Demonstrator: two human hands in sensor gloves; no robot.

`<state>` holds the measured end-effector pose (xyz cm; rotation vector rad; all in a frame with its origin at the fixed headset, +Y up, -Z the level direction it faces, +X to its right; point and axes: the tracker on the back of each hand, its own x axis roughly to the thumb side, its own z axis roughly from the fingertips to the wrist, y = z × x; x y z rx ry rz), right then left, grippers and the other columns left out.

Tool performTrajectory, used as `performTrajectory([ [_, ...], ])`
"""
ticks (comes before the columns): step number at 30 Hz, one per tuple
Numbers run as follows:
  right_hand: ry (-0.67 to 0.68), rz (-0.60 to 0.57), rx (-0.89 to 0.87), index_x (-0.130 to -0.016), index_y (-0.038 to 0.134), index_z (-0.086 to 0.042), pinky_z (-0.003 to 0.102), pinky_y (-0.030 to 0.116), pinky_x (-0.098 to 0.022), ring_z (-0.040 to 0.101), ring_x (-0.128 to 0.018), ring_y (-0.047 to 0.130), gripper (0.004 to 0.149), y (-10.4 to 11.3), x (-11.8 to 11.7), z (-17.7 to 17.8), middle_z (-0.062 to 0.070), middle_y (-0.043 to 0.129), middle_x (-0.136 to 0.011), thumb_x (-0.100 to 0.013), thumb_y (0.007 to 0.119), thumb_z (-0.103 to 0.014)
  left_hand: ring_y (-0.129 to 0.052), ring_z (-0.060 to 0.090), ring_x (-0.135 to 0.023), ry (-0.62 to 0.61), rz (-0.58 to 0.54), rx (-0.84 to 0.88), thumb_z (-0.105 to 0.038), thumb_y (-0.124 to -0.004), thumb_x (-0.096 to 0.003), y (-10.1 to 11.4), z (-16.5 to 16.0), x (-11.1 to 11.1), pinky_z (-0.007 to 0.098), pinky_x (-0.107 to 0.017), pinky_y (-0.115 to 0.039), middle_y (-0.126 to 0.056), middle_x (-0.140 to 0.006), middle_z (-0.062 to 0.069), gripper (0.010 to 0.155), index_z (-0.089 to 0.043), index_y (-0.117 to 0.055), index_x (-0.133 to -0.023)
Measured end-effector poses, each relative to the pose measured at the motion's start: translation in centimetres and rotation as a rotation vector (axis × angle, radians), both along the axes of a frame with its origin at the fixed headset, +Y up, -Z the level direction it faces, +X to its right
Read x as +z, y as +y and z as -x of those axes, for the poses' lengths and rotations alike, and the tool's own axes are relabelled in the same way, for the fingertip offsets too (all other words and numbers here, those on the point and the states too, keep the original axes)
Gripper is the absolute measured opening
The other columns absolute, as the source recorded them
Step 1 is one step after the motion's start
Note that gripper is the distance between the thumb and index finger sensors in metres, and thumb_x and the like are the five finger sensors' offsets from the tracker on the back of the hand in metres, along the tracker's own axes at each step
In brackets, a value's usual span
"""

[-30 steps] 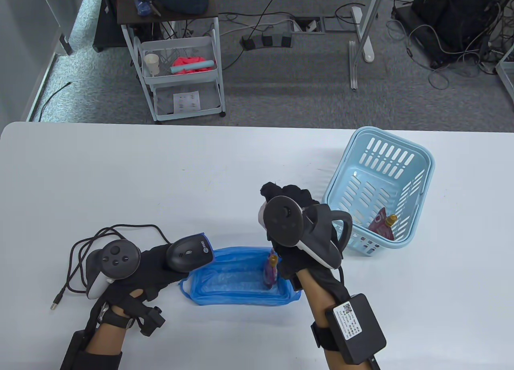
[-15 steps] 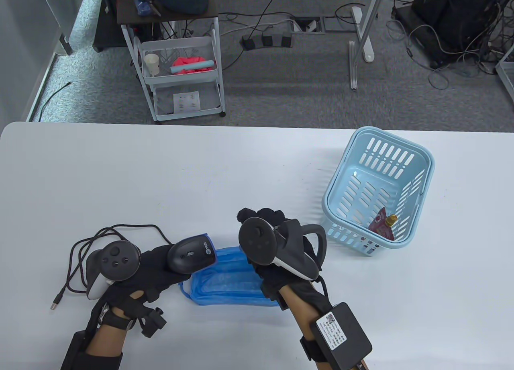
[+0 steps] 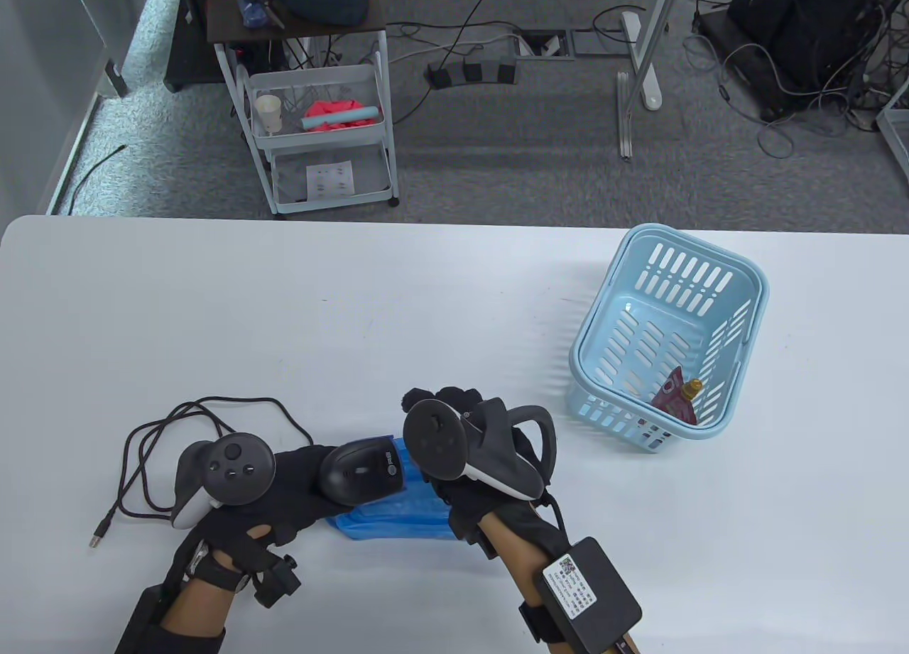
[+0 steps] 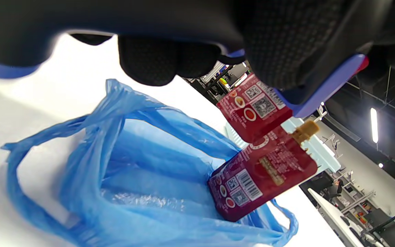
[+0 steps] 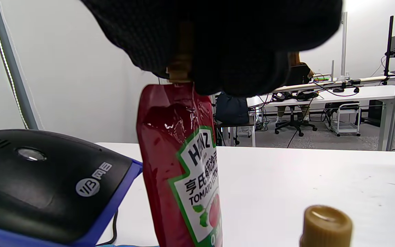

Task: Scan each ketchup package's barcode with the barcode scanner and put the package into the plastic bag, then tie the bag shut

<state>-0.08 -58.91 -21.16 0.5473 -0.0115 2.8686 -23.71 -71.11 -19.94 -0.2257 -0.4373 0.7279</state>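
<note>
Ketchup is the thing I can barely see from above: in the table view my right hand (image 3: pixel 469 444) and its tracker cover the pouch entirely, and only a strip of the blue plastic bag (image 3: pixel 387 522) shows beneath my wrists at about six o'clock on the table (image 3: pixel 355 306). The right wrist view settles it: my gloved fingers (image 5: pixel 218 44) are curled round the neck of the Heinz ketchup pouch (image 5: pixel 180 164), which hangs upright from them, its bottom cut off by the frame's lower edge. A second brown cap (image 5: pixel 326 224) pokes up at five o'clock in that view; whose pouch it belongs to is out of frame there. In the left wrist view two red pouches show: one lying tilted in the bag's open mouth (image 4: pixel 262 175) with its barcode facing the camera, and another (image 4: pixel 252 109) above it, partly hidden behind the scanner's blue edge. My left hand (image 3: pixel 284 483) is wrapped round the barcode scanner (image 3: pixel 362 469), whose nose is just beside the right hand; its cable (image 3: pixel 163 434) loops off toward nine o'clock. The light-blue basket (image 3: pixel 746 285) stands at three o'clock, well apart, with one more ketchup pouch (image 3: pixel 675 395) lying inside, half hidden by the slatted wall.
</note>
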Motion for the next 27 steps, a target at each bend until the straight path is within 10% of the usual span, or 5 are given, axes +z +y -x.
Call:
performTrajectory([
  [27,0.022,0.02,0.008,-0.092,0.077,-0.012,0.04,0.081,-0.036,0.035,-0.059,0.091,0.042,-0.11,0.5,0.19,0.02,0.089,-0.077,-0.052,0.08,-0.024,-0.098,0.029,-0.069,-0.017,0.012,-0.013,-0.048,-0.089,-0.0439,-0.56,-0.66,0.08,0.054,-0.063,-0.076,-0.089,-0.087,-0.004,0.05,-0.028,-0.084,-0.089],
])
